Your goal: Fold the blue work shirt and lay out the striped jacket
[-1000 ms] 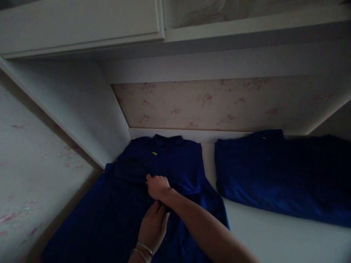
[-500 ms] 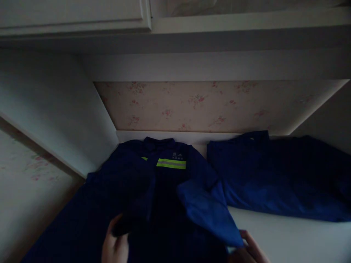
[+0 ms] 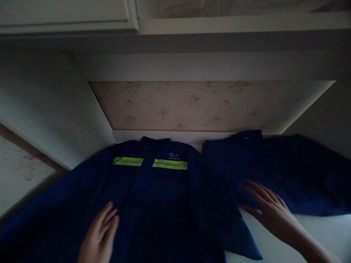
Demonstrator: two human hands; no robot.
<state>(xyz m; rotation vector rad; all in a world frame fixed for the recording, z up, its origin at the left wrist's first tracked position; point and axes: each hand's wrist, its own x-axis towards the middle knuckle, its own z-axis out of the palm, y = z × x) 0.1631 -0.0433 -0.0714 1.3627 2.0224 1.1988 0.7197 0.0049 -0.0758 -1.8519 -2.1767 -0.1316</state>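
Observation:
A dark blue work jacket (image 3: pixel 153 197) lies spread on its back, collar toward the wall, with yellow-green and grey reflective strips across the chest and small pale print above the right-hand strip. Both its sleeves lie out to the sides. My left hand (image 3: pixel 100 232) is over the jacket's lower left part, fingers extended and holding nothing. My right hand (image 3: pixel 270 210) hovers beside the right sleeve (image 3: pixel 227 223), fingers spread, with nothing in it. Behind that hand is a second dark blue garment (image 3: pixel 285 171), folded or bunched; its collar shows at the back.
The white surface (image 3: pixel 326 230) shows at the lower right. White cabinet panels (image 3: pixel 79 109) stand on the left, and a shelf edge (image 3: pixel 233 25) with a cabinet door (image 3: pixel 65 16) hangs overhead. Floral wallpaper (image 3: pixel 178 106) covers the back.
Both hands have let go of the jacket's sleeves. The sleeves, folded over the front before, now lie outward, uncovering both reflective strips. My right hand has moved up and right.

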